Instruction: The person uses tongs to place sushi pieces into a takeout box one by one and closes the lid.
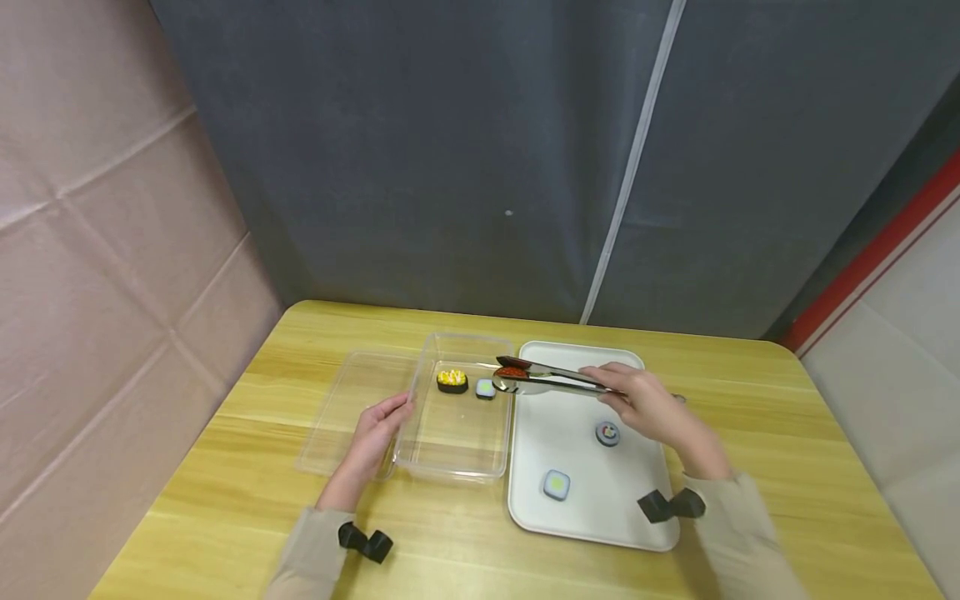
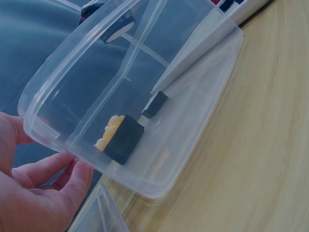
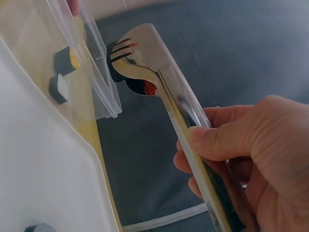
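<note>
My right hand (image 1: 645, 404) grips metal tongs (image 1: 551, 379) that pinch a red-topped sushi piece (image 1: 512, 372) at the right rim of a clear plastic container (image 1: 457, 462). In the right wrist view the tongs (image 3: 145, 63) clamp the sushi piece (image 3: 149, 88) beside the container wall. Inside the container lie a yellow-topped sushi piece (image 1: 452, 380) and a small white roll (image 1: 485, 388). My left hand (image 1: 378, 433) holds the container's left rim. The left wrist view shows my left hand (image 2: 38, 193) at the rim and the yellow-topped piece (image 2: 120, 137) through the plastic.
A white tray (image 1: 585, 525) sits right of the container with a round roll (image 1: 607, 432) and a square roll (image 1: 557, 484) on it. A clear lid (image 1: 341, 408) lies left of the container. All rests on a wooden table (image 1: 787, 417) with curtain walls behind.
</note>
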